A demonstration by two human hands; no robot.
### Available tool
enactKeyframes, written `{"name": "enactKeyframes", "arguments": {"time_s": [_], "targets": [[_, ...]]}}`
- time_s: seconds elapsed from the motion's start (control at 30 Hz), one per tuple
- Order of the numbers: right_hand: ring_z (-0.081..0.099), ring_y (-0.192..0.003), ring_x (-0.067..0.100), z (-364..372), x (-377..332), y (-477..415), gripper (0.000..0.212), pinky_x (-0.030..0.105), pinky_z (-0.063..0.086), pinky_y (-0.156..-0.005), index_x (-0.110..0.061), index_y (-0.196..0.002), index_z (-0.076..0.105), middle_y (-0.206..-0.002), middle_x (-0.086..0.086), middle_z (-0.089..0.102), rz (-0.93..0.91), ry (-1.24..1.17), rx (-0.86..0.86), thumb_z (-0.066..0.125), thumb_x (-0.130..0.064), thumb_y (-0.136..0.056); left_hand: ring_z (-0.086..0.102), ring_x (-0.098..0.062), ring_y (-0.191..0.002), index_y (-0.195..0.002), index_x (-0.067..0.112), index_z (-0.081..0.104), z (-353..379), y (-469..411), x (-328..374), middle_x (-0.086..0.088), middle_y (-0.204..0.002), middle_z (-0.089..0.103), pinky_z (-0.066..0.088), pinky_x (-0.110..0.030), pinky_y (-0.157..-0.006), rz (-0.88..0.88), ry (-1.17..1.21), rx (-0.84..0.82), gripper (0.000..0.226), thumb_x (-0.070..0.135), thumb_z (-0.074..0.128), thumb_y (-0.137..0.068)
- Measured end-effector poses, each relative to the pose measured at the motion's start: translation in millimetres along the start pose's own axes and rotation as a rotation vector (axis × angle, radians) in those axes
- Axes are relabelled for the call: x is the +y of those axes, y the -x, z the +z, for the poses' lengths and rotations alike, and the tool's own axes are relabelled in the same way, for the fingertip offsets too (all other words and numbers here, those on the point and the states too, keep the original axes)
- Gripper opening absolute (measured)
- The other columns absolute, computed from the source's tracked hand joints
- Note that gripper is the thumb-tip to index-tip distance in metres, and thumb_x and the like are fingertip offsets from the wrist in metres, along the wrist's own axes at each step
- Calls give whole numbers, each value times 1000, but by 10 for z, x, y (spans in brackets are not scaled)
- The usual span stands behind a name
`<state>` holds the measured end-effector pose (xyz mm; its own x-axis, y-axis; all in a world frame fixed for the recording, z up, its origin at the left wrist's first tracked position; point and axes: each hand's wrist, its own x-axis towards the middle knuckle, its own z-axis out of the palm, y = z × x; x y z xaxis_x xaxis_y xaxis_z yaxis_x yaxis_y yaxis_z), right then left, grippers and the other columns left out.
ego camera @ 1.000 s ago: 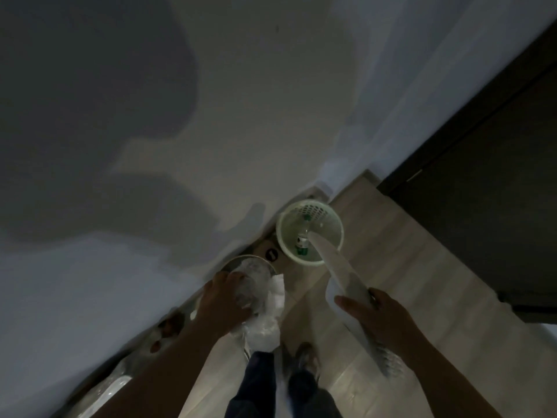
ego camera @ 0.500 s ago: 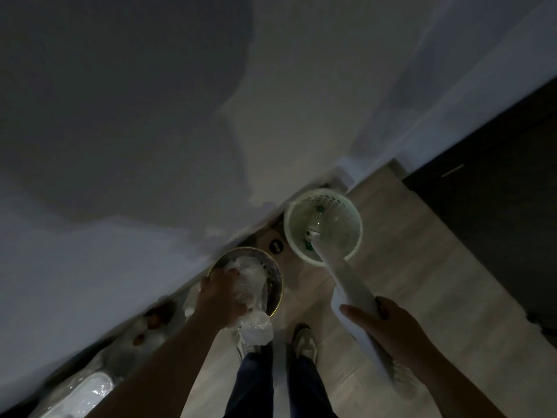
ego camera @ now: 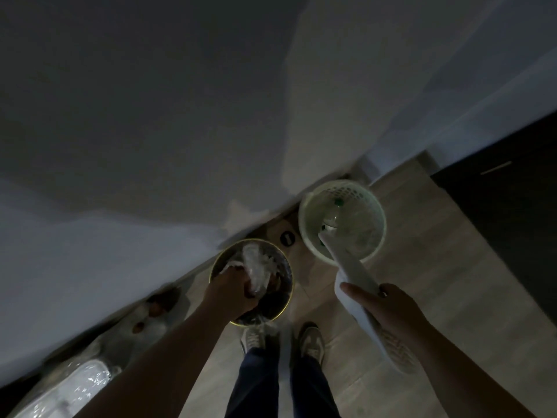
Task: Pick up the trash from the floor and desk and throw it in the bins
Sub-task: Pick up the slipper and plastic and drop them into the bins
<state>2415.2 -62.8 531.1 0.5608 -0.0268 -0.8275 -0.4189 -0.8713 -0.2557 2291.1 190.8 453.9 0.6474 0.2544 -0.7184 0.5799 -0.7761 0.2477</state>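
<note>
Two bins stand on the floor against the wall. The dark round bin (ego camera: pixel 287 300) with a yellowish rim is on the left; the pale perforated basket (ego camera: pixel 379 212) on the right has a bottle lying in it. My left hand (ego camera: pixel 230 292) is over the dark bin and grips crumpled white paper or plastic (ego camera: pixel 256 267) that reaches into it. My right hand (ego camera: pixel 382 309) holds a long white sheet of trash (ego camera: pixel 352 267) whose far tip points into the pale basket.
My two shoes (ego camera: pixel 283 340) stand on the wooden floor just in front of the bins. A shiny plastic-wrapped package (ego camera: pixel 69 390) lies at the lower left by the wall. A dark cabinet or door (ego camera: pixel 512 206) fills the right side.
My left hand has pushed the crumpled trash down into the dark bin. The white sheet in my right hand has stayed aimed at the pale basket while the view moved closer.
</note>
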Motion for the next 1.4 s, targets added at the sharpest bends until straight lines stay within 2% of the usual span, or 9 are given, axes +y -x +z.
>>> {"name": "enactKeyframes", "arguments": {"time_s": [0.2,0.3,0.37,0.43,0.5,0.67,0.83,1.17,1.4], "targets": [[59,-107,33,-92,-73,-282,88,47,47,-97,-7,-117,56,-114,15,61,118,165,54,67,-74,-61,59,-19,-111,-120,16,59,-40,78,86,-3,-119,62,42,-23,-84,30,66,35,39,40,58,-89],[62,-105,32,-201,-205,-449,80,45,50,-95,-7,-116,60,-112,14,65,119,33,21,76,-63,-61,58,-20,-112,-123,18,56,-114,66,143,-3,-121,61,41,-23,-84,48,21,26,37,37,53,-91],[56,-116,34,-264,-339,-568,90,47,44,-102,-6,-125,55,-124,18,60,104,15,31,74,-67,-61,56,-21,-114,-124,17,54,-191,60,202,-4,-123,60,42,-26,-88,73,-6,23,36,36,50,-93],[38,-132,39,-317,-455,-651,103,51,27,-112,-13,-135,44,-139,21,45,107,290,84,61,-81,-60,55,-22,-117,-123,14,54,-279,75,296,-6,-125,59,42,-28,-93,97,-19,-1,35,32,47,-95],[30,-134,40,-354,-562,-634,98,54,24,-111,-18,-136,41,-139,19,40,83,501,160,53,-84,-64,56,-23,-115,-120,12,58,-353,82,386,-7,-122,61,43,-30,-96,93,-10,-20,31,29,49,-95],[47,-122,33,-400,-629,-469,72,42,44,-99,-15,-132,47,-130,16,49,-79,443,188,63,-59,-78,57,-24,-111,-121,13,59,-553,172,561,-7,-121,61,46,-34,-96,78,2,-33,33,29,55,-92],[50,-122,29,-511,-546,-79,58,32,43,-98,-13,-133,48,-131,13,53,-161,444,166,62,-41,-85,51,-20,-123,-131,17,50,-810,425,716,-2,-133,54,39,-32,-102,168,-127,-8,41,33,48,-94],[54,-117,27,-969,-734,1141,54,31,45,-91,-13,-129,51,-125,10,56,-363,486,206,66,-35,-81,51,-24,-121,-133,16,49,-1601,1493,1140,-5,-131,53,39,-30,-97,263,-188,146,41,26,49,-94],[51,-118,23,-1409,-899,2009,48,27,39,-91,-16,-126,54,-125,6,56,-751,619,211,66,-33,-83,51,-21,-118,-130,17,48,-2038,2434,1258,-4,-128,52,41,-29,-97,224,-149,276,42,35,52,-93]]}}
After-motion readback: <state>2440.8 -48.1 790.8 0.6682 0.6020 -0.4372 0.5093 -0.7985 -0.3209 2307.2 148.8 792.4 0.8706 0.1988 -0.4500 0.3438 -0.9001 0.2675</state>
